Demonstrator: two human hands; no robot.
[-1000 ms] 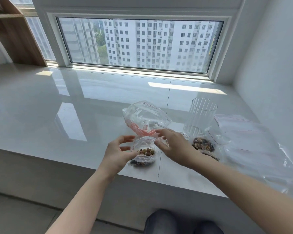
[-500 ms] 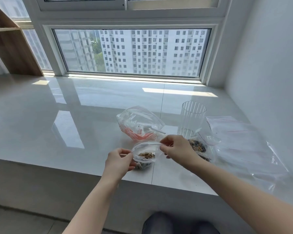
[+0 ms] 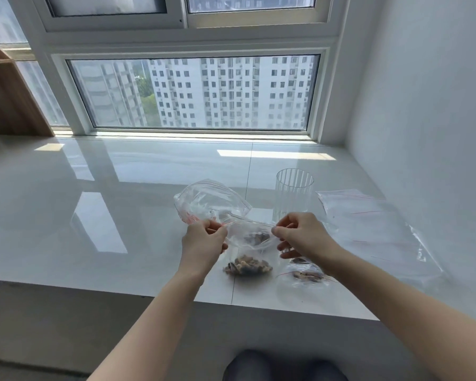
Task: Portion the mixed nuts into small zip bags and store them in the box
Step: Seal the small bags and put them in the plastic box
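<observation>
Left hand [image 3: 204, 239] and right hand [image 3: 300, 235] pinched opposite ends of small zip bag [image 3: 249, 251], nuts inside. Sealing step; next, press strip closed.

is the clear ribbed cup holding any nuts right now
No, the clear ribbed cup stands empty on the sill behind the right hand, while the nuts sit in the small zip bag.

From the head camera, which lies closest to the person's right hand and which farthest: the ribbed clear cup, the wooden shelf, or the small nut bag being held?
1. Small nut bag: pinched by the right hand at its top edge, just left of it.
2. Ribbed clear cup: just behind the hand, toward the window.
3. Wooden shelf: far off at the left wall.
</observation>
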